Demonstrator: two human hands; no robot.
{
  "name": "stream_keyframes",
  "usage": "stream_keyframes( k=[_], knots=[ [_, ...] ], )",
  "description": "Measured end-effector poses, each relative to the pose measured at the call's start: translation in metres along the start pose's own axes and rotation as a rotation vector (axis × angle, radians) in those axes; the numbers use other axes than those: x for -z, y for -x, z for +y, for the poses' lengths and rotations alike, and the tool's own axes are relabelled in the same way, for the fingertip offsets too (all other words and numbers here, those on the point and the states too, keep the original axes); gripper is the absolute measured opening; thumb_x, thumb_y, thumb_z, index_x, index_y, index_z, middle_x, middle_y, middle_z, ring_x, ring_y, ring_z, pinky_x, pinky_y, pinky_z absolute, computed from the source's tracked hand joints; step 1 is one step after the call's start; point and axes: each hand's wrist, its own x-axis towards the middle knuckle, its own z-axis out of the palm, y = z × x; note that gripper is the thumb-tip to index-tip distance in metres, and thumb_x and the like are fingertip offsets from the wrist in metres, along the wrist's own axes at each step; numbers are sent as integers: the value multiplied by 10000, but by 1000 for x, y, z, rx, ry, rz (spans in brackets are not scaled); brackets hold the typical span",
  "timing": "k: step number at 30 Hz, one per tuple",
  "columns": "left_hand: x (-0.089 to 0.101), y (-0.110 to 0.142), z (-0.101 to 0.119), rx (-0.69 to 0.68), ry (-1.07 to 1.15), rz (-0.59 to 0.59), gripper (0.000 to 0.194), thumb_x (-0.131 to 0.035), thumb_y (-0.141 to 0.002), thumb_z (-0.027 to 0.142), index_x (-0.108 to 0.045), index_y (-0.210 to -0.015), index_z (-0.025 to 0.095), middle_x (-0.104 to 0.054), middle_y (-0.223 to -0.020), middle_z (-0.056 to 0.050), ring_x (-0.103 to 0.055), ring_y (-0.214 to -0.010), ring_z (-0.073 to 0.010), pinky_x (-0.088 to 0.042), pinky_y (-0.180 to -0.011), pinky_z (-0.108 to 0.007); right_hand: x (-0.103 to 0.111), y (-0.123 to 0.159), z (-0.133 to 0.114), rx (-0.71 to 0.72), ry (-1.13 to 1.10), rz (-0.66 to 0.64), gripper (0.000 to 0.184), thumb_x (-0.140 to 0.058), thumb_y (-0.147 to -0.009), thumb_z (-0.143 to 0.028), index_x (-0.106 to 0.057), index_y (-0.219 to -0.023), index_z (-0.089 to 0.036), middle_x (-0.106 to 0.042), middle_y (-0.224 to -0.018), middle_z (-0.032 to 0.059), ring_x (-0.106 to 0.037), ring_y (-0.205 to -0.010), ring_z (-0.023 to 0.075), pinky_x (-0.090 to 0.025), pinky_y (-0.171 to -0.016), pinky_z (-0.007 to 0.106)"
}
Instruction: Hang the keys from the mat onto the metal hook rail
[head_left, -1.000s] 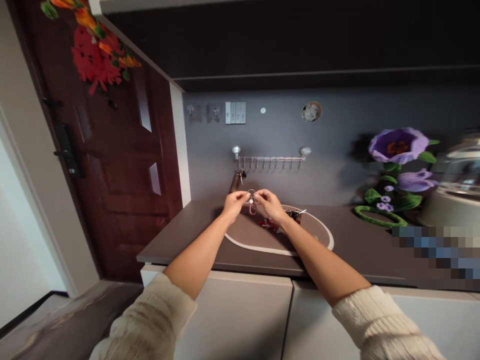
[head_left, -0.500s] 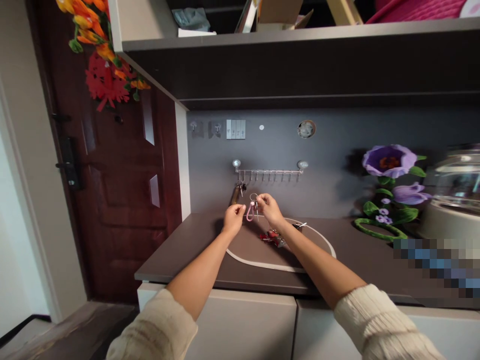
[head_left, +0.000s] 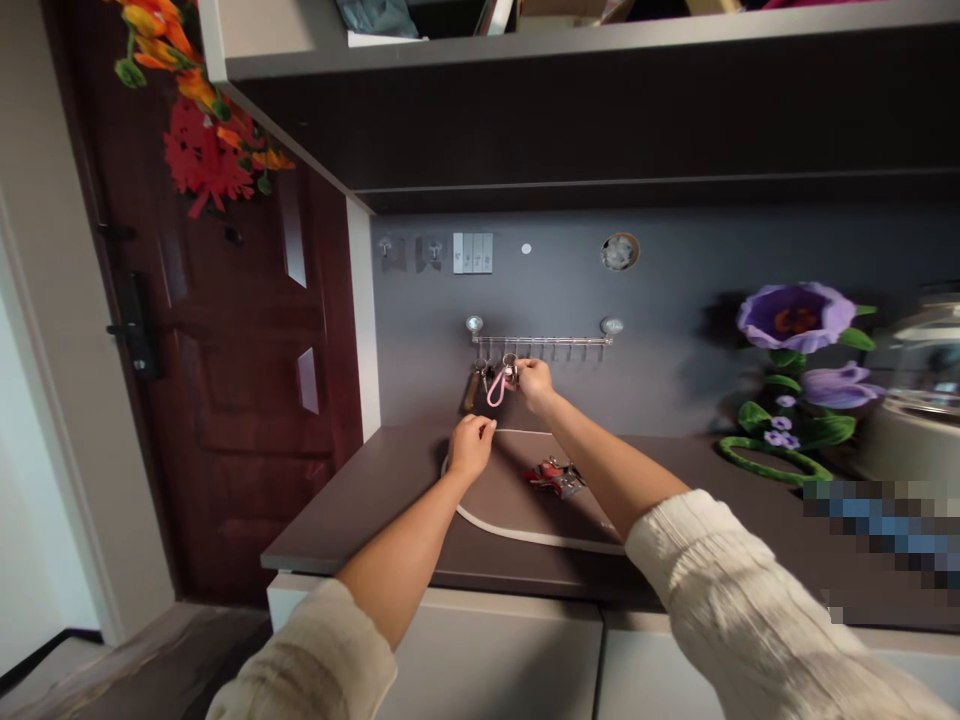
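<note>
My right hand (head_left: 535, 385) pinches a key ring (head_left: 510, 360) just under the hook rail (head_left: 540, 342) on the grey wall. From that ring hangs a pink loop strap (head_left: 496, 388). Whether the ring is over a hook, I cannot tell. Just left of it, another bunch of keys with a brown fob (head_left: 472, 390) hangs from the rail's left end. Lower down, my left hand (head_left: 472, 445) has its fingers curled together, with nothing visible in them. A bunch of keys with red pieces (head_left: 553, 477) lies on the white-edged mat (head_left: 510, 534) below.
A purple artificial flower (head_left: 796, 318) stands on the counter (head_left: 345, 510) to the right, beside a glass-topped appliance (head_left: 919, 400). A shelf (head_left: 570, 120) juts out overhead. The dark red door (head_left: 255, 400) is at left.
My right hand has lifted the key ring and pink strap up to the hook rail. My left hand has dropped slightly away from them. The view has shifted a little.
</note>
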Motion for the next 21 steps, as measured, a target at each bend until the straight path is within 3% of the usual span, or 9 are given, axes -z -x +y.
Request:
stream_keyframes(
  k=[11,15,21],
  knots=[
    [-3,-3,-4,-12,-68,0,250,-433,-831,270,-655,-773,169,-600,-763,-54,-519,-688,-139,-365,-644,-252,-20,-29,16,-72,-5,169,99,-479,-742,-143,-569,-699,-144,-535,-558,18,-557,-516,119,-519,-472,245],
    [-3,-3,-4,-16,-72,-6,244,-434,-831,268,-653,-775,176,-595,-763,-54,-522,-691,-142,-366,-644,-253,-19,-36,27,-82,28,175,136,-478,-749,-169,-602,-794,-136,-547,-553,35,-572,-532,142,-518,-474,260],
    [-2,-4,-2,1,-75,-15,245,-429,-835,258,-654,-794,171,-604,-789,-61,-532,-714,-149,-374,-664,-257,-15,-36,36,-78,66,163,122,-466,-767,-195,-582,-754,-161,-533,-535,14,-555,-510,121,-512,-469,245]
  ],
)
